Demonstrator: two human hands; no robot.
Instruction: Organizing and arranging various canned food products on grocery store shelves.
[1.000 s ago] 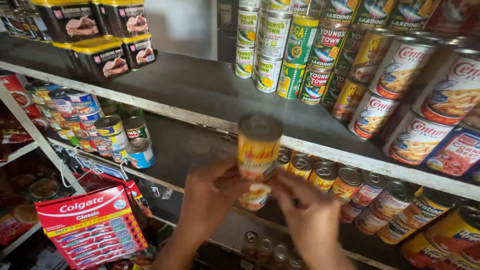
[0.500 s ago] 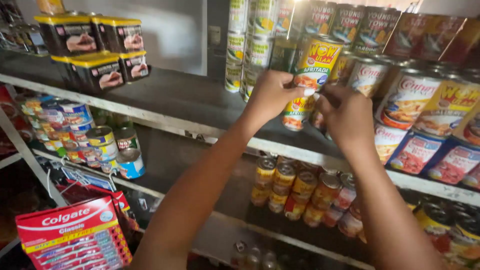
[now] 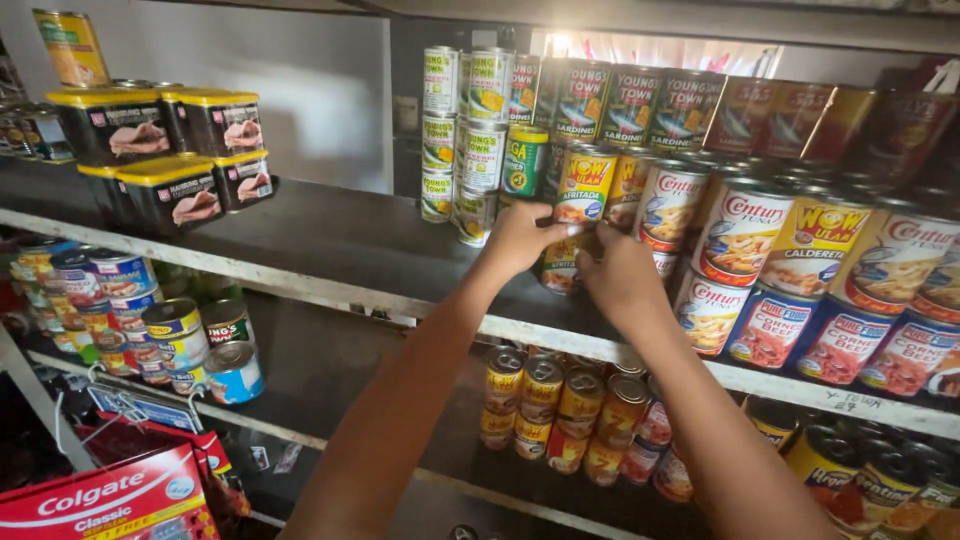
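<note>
Yellow-labelled can [image 3: 572, 225] upright on shelf [image 3: 330, 245], long axis vertical, both hands [image 3: 575, 255] clasping it

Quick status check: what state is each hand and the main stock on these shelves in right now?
left hand: gripping the yellow-orange can
right hand: gripping the same can
yellow-orange can: upright, topping a stack
black tins with yellow lids: stacked, lids on
lower-shelf cans: stacked upright

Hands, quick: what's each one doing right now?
Left hand: closed on the yellow-labelled can on the shelf.
Right hand: on the same can's other side.
</note>
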